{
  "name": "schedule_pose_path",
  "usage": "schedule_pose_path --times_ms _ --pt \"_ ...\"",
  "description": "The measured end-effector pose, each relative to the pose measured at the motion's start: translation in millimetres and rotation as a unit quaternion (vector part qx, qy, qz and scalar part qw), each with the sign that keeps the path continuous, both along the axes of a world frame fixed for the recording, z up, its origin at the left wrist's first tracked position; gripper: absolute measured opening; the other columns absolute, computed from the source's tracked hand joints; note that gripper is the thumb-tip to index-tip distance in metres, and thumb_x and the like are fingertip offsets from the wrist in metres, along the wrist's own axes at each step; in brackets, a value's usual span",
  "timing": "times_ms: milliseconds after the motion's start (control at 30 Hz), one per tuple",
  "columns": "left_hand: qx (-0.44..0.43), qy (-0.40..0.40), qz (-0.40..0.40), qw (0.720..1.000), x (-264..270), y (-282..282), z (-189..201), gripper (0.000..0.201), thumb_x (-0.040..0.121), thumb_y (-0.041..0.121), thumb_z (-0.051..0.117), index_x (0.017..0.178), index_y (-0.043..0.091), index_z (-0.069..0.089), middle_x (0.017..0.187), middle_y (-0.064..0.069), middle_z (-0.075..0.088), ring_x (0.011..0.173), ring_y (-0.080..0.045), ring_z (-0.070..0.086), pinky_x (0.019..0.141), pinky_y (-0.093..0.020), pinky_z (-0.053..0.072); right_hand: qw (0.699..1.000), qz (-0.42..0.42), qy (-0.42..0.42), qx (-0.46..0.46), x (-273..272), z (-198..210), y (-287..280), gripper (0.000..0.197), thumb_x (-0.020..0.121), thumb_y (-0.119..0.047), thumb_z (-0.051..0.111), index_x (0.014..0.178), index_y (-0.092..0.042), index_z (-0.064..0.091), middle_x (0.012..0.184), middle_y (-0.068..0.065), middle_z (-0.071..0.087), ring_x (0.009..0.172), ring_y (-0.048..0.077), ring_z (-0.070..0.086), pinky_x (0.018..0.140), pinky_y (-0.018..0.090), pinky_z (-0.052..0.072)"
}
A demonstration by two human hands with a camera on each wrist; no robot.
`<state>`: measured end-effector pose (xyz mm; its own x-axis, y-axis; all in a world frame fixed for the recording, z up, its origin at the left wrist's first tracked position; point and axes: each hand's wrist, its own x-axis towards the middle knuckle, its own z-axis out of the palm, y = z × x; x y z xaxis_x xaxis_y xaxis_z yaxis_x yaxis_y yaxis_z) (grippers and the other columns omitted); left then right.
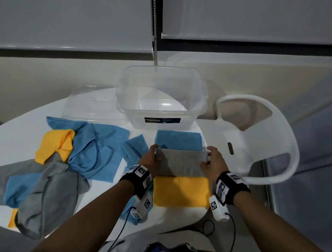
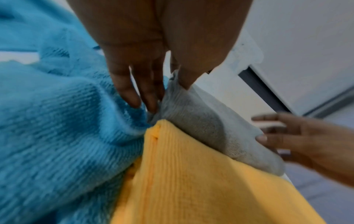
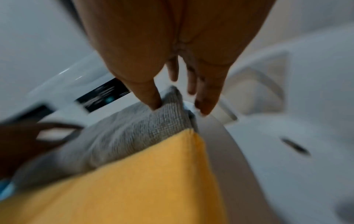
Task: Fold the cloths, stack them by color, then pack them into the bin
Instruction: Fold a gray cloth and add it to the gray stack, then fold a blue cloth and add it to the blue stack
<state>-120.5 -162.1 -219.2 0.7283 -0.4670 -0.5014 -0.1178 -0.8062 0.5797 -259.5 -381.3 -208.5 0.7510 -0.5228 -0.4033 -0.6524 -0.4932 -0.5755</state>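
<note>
A grey cloth [image 1: 180,163] lies folded between a folded blue cloth [image 1: 178,140] behind it and a folded yellow cloth [image 1: 180,191] in front. My left hand [image 1: 152,156] pinches the grey cloth's far left corner [image 2: 170,91], thumb on top. My right hand [image 1: 211,157] pinches its far right corner [image 3: 168,100]. The far edge of the grey cloth is lifted slightly between both hands. The clear plastic bin [image 1: 124,98] stands behind the blue cloth and holds nothing.
A heap of unfolded blue, grey and yellow cloths [image 1: 66,160] covers the table's left side. The bin's clear lid [image 1: 90,104] lies left of the bin. A white chair [image 1: 255,138] stands against the table's right edge.
</note>
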Motion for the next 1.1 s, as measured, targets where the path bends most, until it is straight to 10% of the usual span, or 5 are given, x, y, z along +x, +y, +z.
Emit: schedule_pose_path --times_ms 167,433,767,1100 --pt "0.042 -0.206 -0.203 0.956 -11.5 -2.1 20.1 0.057 0.096 0.035 0.041 0.148 0.030 0.018 0.154 -0.004 0.021 0.140 -0.028 0.025 0.113 -0.051 0.028 0.938 0.260 -0.069 -0.220 -1.8 -0.1 12.3 0.063 0.088 -0.026 0.054 0.146 -0.009 0.036 0.154 0.013 0.026 0.140 0.033 0.032 0.112 0.045 0.037" --pt "0.150 -0.191 -0.321 0.916 -24.7 -3.5 -26.0 0.066 0.092 0.048 -0.006 0.152 0.021 -0.010 0.161 0.002 -0.011 0.148 -0.020 -0.007 0.118 -0.046 0.009 0.897 0.391 0.077 -0.190 -1.0 -37.1 6.5 0.073 0.087 -0.043 -0.001 0.156 -0.019 -0.001 0.163 0.003 -0.011 0.150 0.025 -0.007 0.123 0.041 0.004" --pt "0.154 -0.147 -0.308 0.927 -20.4 -3.0 -36.5 0.074 0.084 0.058 -0.011 0.151 0.027 -0.016 0.158 0.009 -0.020 0.147 -0.014 -0.013 0.117 -0.051 0.009 0.898 0.395 0.113 -0.159 2.8 -46.2 0.8 0.066 0.103 -0.037 0.031 0.153 -0.035 -0.012 0.159 -0.014 -0.024 0.148 0.014 -0.019 0.120 0.044 0.002" --pt "0.068 -0.138 -0.279 0.948 -0.8 21.0 -13.1 0.065 0.099 0.038 0.038 0.153 0.026 0.003 0.161 0.005 -0.009 0.148 -0.018 -0.002 0.116 -0.049 0.015 0.924 0.320 0.133 -0.161 20.3 -14.7 27.2 0.062 0.093 -0.032 0.045 0.151 -0.030 0.023 0.162 -0.006 0.007 0.149 0.021 0.005 0.117 0.054 0.002"
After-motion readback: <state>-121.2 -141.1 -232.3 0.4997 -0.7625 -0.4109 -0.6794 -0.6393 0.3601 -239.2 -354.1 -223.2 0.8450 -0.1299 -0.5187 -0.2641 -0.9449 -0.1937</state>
